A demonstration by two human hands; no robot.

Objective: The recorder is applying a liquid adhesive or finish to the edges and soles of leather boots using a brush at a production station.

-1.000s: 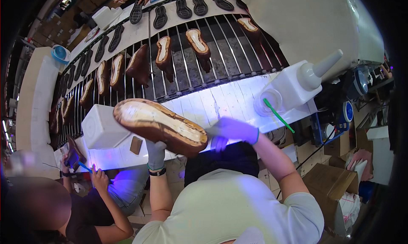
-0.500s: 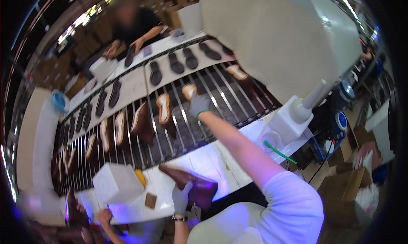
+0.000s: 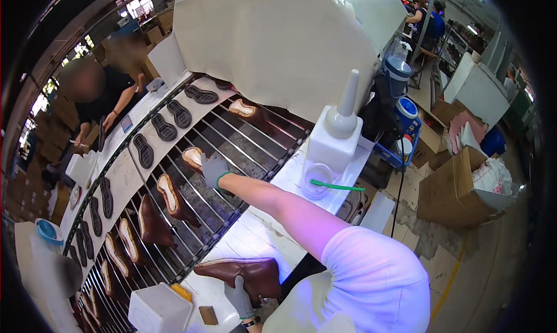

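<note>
A worker's (image 3: 377,275) bare right forearm (image 3: 272,198) stretches forward and leftward, elbow almost straight, the gloved right hand (image 3: 214,169) at its far end, back upward, fingertips hidden. Nearer the body, the gloved left hand (image 3: 238,298) closes in a grip, thumb extended, wrist partly visible.

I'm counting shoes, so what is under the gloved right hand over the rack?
One end of a shoe shows, pale underside up. The right hand covers most of the rest, so its other end cannot be seen.

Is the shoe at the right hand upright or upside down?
Upside down: the brown shoe has its pale underside facing up beside the right hand.
</note>
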